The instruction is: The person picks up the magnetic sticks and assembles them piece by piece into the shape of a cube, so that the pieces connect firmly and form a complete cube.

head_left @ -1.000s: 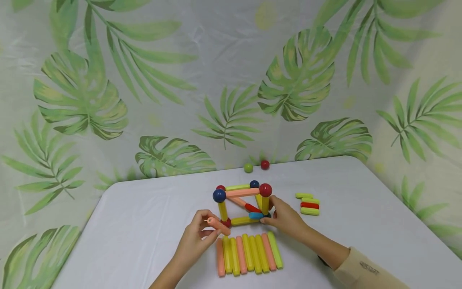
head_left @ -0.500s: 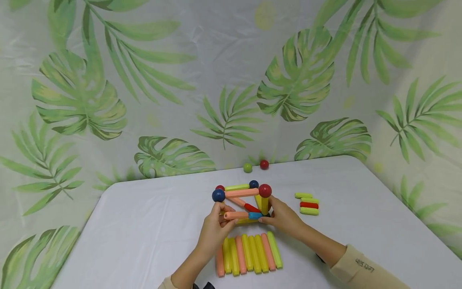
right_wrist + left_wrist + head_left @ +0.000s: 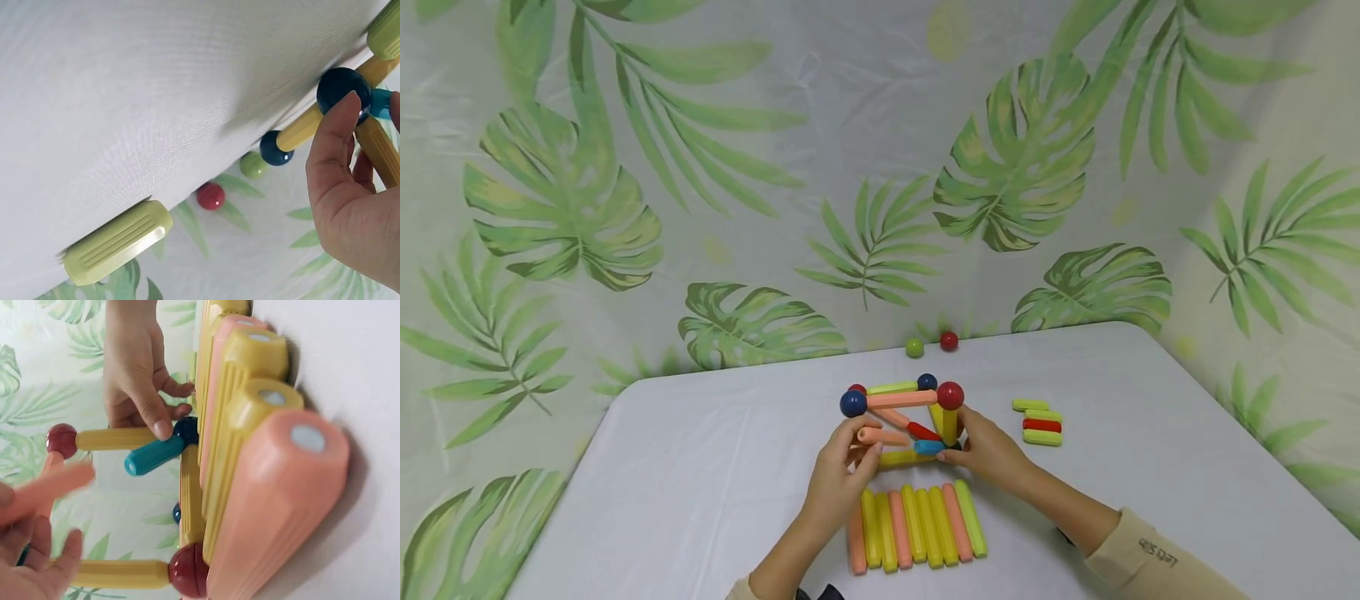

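My left hand [image 3: 835, 475] pinches a salmon magnetic stick [image 3: 883, 437] between thumb and fingers, in front of a box-shaped frame of sticks and balls. A short blue stick [image 3: 155, 456] juts from the dark blue ball [image 3: 340, 90] at the frame's lower right corner. The left wrist view shows a gap between the salmon stick and this blue one. My right hand [image 3: 996, 450] grips that corner ball, a fingertip on the ball and the thumb by the blue stick. A salmon bar [image 3: 902, 399] joins a blue ball [image 3: 853, 403] and a red ball [image 3: 951, 395] along the frame's top front.
A row of yellow, salmon and green sticks [image 3: 917, 525] lies in front of the frame. Several short green sticks [image 3: 1042, 437] and a red one [image 3: 1042, 425] lie to the right. A green ball [image 3: 914, 347] and a red ball [image 3: 949, 341] sit at the table's back edge.
My left hand has moved right and up with the salmon stick. Half a second ago its end lined up with the blue stick; now it sits slightly higher and left. My right hand stays put.
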Available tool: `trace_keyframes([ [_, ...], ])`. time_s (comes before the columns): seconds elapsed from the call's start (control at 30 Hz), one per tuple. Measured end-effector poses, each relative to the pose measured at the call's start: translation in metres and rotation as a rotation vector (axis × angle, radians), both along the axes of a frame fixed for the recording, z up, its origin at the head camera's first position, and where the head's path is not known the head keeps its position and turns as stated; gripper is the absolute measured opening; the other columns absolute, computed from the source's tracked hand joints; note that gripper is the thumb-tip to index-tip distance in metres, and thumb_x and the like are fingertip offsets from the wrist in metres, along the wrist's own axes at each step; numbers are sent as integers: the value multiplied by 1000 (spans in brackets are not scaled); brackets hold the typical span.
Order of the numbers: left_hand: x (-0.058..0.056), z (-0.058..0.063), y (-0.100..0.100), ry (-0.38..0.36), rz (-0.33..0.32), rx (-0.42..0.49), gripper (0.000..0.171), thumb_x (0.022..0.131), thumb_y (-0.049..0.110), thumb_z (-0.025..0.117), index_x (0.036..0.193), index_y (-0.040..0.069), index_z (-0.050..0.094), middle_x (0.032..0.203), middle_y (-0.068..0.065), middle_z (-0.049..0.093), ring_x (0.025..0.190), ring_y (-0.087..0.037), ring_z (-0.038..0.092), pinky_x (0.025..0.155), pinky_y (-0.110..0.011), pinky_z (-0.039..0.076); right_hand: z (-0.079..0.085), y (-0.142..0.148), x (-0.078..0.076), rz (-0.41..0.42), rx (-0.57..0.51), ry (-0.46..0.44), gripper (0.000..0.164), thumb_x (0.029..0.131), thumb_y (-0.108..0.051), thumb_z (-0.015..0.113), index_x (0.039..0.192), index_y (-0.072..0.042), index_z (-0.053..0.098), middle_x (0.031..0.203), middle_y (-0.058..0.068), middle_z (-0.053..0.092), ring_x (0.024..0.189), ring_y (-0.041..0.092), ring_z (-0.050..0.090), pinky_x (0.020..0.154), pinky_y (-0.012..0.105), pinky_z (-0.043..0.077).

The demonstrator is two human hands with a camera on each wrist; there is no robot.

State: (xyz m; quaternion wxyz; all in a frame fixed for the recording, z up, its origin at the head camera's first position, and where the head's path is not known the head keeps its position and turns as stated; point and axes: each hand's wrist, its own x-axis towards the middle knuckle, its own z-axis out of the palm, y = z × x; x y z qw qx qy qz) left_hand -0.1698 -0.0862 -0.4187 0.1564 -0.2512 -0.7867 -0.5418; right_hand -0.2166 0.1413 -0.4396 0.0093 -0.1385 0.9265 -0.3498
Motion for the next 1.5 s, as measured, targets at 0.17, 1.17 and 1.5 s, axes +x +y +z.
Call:
trace_keyframes([
  [0.17, -2, -5, -1, 1, -65, -113, 32, 93, 18, 51, 124, 16, 46, 104, 2, 45, 85, -12, 52, 71, -23, 48, -1, 1, 0, 4, -3, 0, 51, 70, -21, 77, 111, -11, 47, 82, -2, 49, 62, 12, 47, 55, 24, 45],
  [1.17, -14, -1, 16, -23, 68, -339, 29, 76, 17, 73, 102, 11, 59, 91, -1, 58, 74, -13, 54, 65, -20, 48, -1, 1, 2, 24, -12, 11, 49, 71, -20, 77, 109, -10, 48, 82, -1, 49, 61, 12, 48, 54, 23, 45],
  [1.5, -6, 0, -11, 104, 112, -259, 45, 71, 7, 76, 108, 4, 51, 89, -1, 56, 71, -10, 56, 58, -18, 48, 1, 0, 3, 10, 4, 12, 48, 71, -20, 77, 108, -11, 48, 83, -1, 49, 62, 12, 47, 54, 23, 45],
])
